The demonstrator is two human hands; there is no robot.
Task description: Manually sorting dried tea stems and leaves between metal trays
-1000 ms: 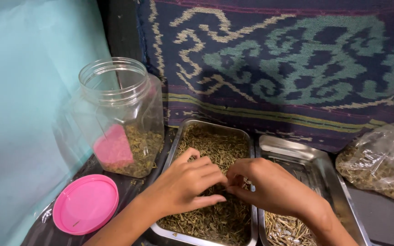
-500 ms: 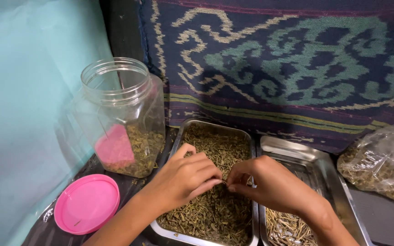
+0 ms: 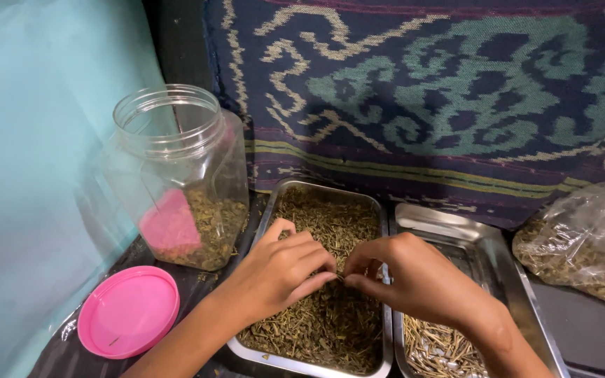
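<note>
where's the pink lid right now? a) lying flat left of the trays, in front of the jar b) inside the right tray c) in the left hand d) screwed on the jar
a: the pink lid lies flat beside the left tray, in front of the open clear jar, touched by neither hand.

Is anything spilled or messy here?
A little. Some dried green bits lie on the dark surface by the open jar, outside the left tray. The pink lid lies off the jar. Nothing looks broken.
</note>
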